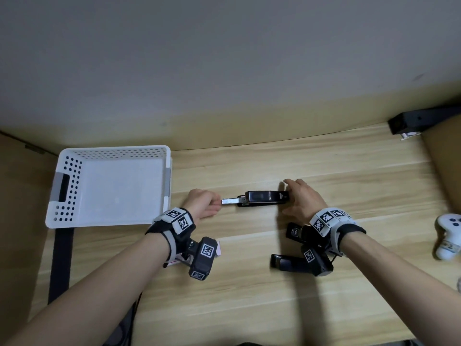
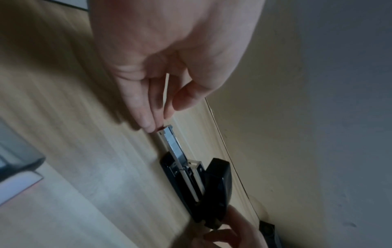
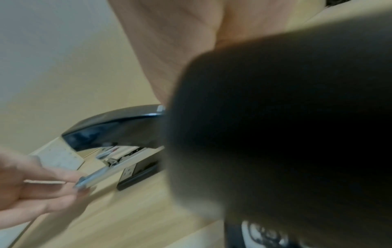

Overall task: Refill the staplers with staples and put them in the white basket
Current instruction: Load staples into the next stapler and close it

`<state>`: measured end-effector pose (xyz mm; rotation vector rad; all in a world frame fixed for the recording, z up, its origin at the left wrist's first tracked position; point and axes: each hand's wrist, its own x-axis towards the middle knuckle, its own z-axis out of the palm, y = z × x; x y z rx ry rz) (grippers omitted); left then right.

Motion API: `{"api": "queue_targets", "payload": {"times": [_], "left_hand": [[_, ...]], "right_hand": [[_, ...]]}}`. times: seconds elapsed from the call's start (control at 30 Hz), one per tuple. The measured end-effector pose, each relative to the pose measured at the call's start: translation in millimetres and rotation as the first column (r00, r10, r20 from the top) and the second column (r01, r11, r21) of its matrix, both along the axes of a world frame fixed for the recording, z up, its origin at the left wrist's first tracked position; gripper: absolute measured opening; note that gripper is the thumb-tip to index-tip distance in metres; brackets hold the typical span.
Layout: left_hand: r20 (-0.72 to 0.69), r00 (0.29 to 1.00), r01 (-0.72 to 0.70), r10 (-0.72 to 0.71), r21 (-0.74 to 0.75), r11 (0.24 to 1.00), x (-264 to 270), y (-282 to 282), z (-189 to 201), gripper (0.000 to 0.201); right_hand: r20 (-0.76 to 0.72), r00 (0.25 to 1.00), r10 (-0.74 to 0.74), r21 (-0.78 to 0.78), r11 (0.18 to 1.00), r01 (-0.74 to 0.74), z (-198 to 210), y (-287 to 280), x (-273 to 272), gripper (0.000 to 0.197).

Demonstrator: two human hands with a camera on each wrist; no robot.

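A black stapler (image 1: 264, 198) lies in the middle of the wooden table, its metal staple tray (image 1: 230, 201) slid out to the left. My left hand (image 1: 219, 202) pinches the tray's outer end; the left wrist view shows fingertips (image 2: 149, 127) on the tray (image 2: 171, 142), which holds a strip of staples. My right hand (image 1: 288, 197) straddles the stapler's rear, thumb on the near side and fingers on the far side. Two more black staplers (image 1: 294, 231) (image 1: 287, 263) lie under my right wrist. The white basket (image 1: 74, 171) stands at the left with nothing in it.
A pinkish staple box (image 1: 218, 248) shows under my left wrist camera. A white game controller (image 1: 449, 236) lies at the right edge, a black block (image 1: 411, 123) sits at the back right, and a black strap (image 1: 61, 258) runs below the basket. A dark blurred shape (image 3: 275, 117) fills the right wrist view.
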<state>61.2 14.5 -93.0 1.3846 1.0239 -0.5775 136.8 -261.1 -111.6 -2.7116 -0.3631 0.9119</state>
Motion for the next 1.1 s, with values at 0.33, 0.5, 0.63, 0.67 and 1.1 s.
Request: {"api": "queue_targets", "payload": {"times": [0.33, 0.5, 0.63, 0.67, 1.1], "left_hand": [[0.064, 0.996, -0.059, 0.058, 0.001, 0.998, -7.4, -19.6, 4.8, 0.013], [0.082, 0.996, 0.032, -0.035, 0.041, 0.999, 3.0, -52.1, 6.2, 0.020], [0.092, 0.994, 0.048, -0.060, 0.128, 0.991, 8.9, -67.6, 5.8, 0.013], [0.085, 0.995, 0.046, -0.059, 0.138, 0.989, 9.2, -67.9, 5.3, 0.014], [0.024, 0.996, 0.079, -0.087, 0.229, 0.970, 8.5, -71.1, -0.6, 0.042]], "right_hand": [[-0.100, 0.987, -0.127, 0.213, 0.966, 0.146, -21.4, -11.8, -1.6, 0.051], [-0.142, 0.975, -0.171, 0.304, 0.930, 0.207, -30.2, -18.3, -5.3, 0.055], [-0.191, 0.963, -0.192, 0.359, 0.899, 0.250, -29.7, -21.2, -6.0, 0.055], [-0.197, 0.961, -0.195, 0.368, 0.894, 0.257, -30.0, -20.7, -6.1, 0.055], [-0.224, 0.955, -0.193, 0.434, 0.858, 0.275, -40.4, -23.8, -7.1, 0.053]]}}
